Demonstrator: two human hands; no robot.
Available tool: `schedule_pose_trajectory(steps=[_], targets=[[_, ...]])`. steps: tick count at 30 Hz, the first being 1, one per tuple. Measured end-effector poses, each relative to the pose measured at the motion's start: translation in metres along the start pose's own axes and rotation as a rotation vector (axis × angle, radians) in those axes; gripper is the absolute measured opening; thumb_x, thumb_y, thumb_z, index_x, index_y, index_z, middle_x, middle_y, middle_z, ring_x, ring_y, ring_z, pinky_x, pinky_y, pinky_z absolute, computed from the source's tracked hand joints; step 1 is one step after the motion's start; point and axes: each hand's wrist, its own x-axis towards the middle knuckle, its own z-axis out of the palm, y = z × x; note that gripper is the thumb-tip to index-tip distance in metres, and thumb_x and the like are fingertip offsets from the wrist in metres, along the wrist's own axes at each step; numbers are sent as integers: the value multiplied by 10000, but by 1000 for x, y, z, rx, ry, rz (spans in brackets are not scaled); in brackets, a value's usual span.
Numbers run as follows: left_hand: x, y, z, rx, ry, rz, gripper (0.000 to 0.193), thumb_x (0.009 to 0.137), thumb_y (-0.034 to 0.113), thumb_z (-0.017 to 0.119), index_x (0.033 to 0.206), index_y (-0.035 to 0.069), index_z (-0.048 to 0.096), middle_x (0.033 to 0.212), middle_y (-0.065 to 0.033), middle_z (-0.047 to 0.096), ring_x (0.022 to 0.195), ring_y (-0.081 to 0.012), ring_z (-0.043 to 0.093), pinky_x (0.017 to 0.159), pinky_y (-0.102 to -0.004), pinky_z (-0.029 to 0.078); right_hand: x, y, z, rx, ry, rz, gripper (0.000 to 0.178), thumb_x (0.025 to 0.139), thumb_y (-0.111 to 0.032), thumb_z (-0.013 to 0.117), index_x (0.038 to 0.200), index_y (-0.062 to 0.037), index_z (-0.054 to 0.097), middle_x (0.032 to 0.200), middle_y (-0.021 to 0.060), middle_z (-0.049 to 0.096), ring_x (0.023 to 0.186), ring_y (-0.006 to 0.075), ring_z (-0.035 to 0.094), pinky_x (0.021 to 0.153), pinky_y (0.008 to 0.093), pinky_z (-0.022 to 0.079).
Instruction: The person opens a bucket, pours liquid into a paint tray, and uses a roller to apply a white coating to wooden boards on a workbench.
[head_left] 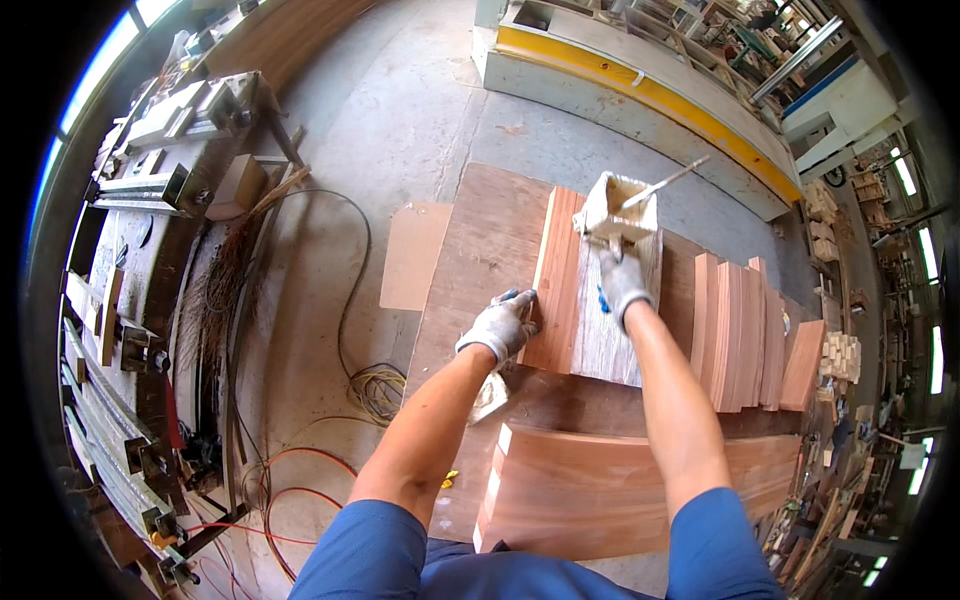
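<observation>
My left hand (500, 325), in a grey-white work glove, grips the left edge of a reddish wooden board (552, 290) with bent fingers. My right hand (624, 278), gloved alike, is closed round a brush (616, 243) whose tip is at the near side of an open, glue-crusted box (607, 208). A thin pale stick (668, 182) leans out of that box. The box stands at the far end of a whitish, weathered board (612, 345), right beside the reddish one. Most of the brush is hidden by my fingers.
All this rests on a brown plywood sheet (480, 230). Several reddish boards (735, 335) stand in a row on the right, and wide boards (600, 490) lie close to me. Left are hoses (295, 455), a coiled cable (378, 390) and a clamp rack (110, 400). A yellow-striped machine (640, 85) stands beyond.
</observation>
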Motion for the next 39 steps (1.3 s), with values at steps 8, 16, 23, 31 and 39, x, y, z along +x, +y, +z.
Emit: schedule_pose_trajectory(steps=[8, 16, 23, 31, 39], targets=[[9, -6, 12, 7, 15, 40, 686, 924, 256, 756, 1554, 201, 491, 1626, -174, 432, 1510, -347, 389, 1231, -407, 367, -134, 89, -6, 153, -51, 20, 338, 1032, -323, 648, 930, -3, 609, 697, 104, 613, 632, 247, 607, 606, 444, 489], [6, -5, 18, 54, 49, 46, 660, 943, 250, 720, 1558, 186, 487, 1592, -197, 469, 1507, -367, 389, 1230, -414, 369, -235, 105, -62, 328, -111, 201, 310, 1019, -307, 687, 852, -81, 557, 606, 3, 535, 456, 105, 485, 407, 314, 402], [-39, -14, -7, 24, 234, 42, 593, 936, 252, 723, 1492, 126, 560, 1381, -226, 645, 1336, -419, 544, 1141, -463, 448, -264, 80, -97, 342, -69, 149, 242, 982, -222, 735, 889, -83, 560, 669, -30, 532, 514, 66, 492, 430, 270, 427], [-149, -87, 9, 200, 467, 142, 923, 802, 397, 855, 1523, 6, 431, 1446, -257, 551, 1370, -433, 490, 1159, -507, 410, -283, 62, -81, 401, -109, -156, 230, 921, -148, 788, 1033, -68, 604, 730, -55, 541, 549, 33, 470, 420, 240, 383], [-172, -98, 60, 132, 528, 93, 1220, 667, 386, 943, 1602, 6, 257, 1592, -239, 391, 1503, -418, 339, 1253, -527, 265, -267, 72, -3, -9, -462, -165, 437, 876, -279, 803, 1150, 38, 680, 1037, 234, 749, 970, 336, 733, 881, 415, 560]])
